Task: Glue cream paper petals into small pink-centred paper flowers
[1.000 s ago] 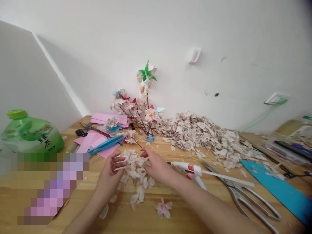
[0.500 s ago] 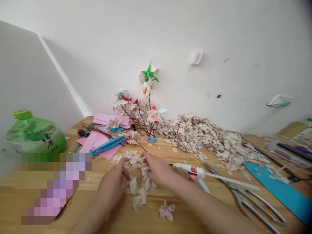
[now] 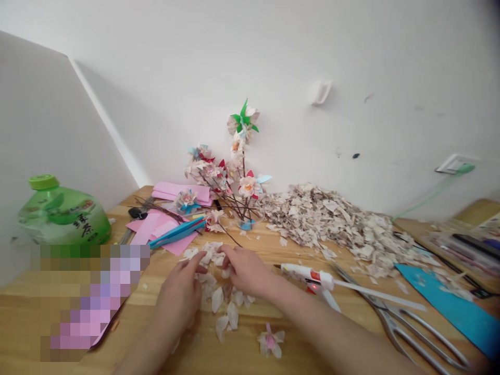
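Observation:
Loose whitish petals (image 3: 217, 300) lie in a small heap on the wooden table in front of me. My left hand (image 3: 182, 286) is at the heap's left side, its fingers apart and partly bent over the petals. From the right, my right hand (image 3: 244, 268) reaches over the same petals with curled, slightly parted fingers; no held thing shows in either hand. Nearer to me lies a small flower (image 3: 270, 340) with a pink centre and pale petals. Just beyond my hands, a flower on a thin stem (image 3: 215, 220) lies on the table.
A glue gun (image 3: 308, 276) with a red light and large scissors (image 3: 385, 310) lie right. Behind stand flowering branches (image 3: 241, 190) and a big petal pile (image 3: 324, 219). Blue tweezers (image 3: 177, 232), pink paper (image 3: 182, 191) and a green bottle (image 3: 64, 216) are left; blue sheet (image 3: 449, 302) far right.
My hands stay over the petal heap, with the fingers slightly shifted among the petals. The whole view has moved a little, so things appear slightly farther right.

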A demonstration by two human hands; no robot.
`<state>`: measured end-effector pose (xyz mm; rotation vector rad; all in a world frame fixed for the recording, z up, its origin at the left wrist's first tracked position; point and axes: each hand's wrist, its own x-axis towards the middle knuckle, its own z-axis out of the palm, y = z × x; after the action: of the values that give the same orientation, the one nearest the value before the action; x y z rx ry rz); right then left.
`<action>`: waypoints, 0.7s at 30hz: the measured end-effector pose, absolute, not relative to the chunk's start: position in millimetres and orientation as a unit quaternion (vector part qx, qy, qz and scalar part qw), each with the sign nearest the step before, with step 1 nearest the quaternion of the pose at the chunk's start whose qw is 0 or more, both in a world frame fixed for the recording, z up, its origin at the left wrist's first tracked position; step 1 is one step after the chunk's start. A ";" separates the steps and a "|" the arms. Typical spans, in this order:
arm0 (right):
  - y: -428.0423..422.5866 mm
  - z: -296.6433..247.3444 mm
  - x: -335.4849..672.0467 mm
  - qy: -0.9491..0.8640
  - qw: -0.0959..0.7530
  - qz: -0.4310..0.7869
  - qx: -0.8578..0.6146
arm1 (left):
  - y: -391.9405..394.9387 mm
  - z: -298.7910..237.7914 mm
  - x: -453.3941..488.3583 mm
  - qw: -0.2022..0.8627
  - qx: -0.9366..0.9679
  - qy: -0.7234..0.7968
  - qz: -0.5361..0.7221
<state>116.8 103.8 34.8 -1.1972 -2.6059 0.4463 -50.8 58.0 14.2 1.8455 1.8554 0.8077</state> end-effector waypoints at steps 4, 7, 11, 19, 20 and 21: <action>95.8 38.8 111.7 -0.894 0.116 0.160 -0.402 | 56.0 24.3 -49.7 0.180 0.636 0.687 0.301; 90.9 36.0 102.3 -0.894 0.107 0.167 -0.402 | 55.0 27.3 -49.4 0.174 0.619 0.699 0.313; 90.3 28.7 93.0 -0.882 0.110 0.182 -0.420 | 54.5 28.8 -48.8 0.180 0.608 0.699 0.332; 100.2 26.2 100.2 -0.785 0.181 0.371 -0.461 | 56.1 25.4 -49.4 0.248 0.570 0.673 0.401; 102.8 26.6 102.3 -0.763 0.193 0.411 -0.460 | 56.8 24.3 -48.9 0.268 0.564 0.662 0.415; 105.4 27.3 104.7 -0.740 0.204 0.451 -0.456 | 57.5 23.5 -47.9 0.294 0.558 0.645 0.431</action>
<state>104.7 105.4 27.3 -1.2704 -2.0636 1.2569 -47.9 57.5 23.5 1.4860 1.7187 1.1482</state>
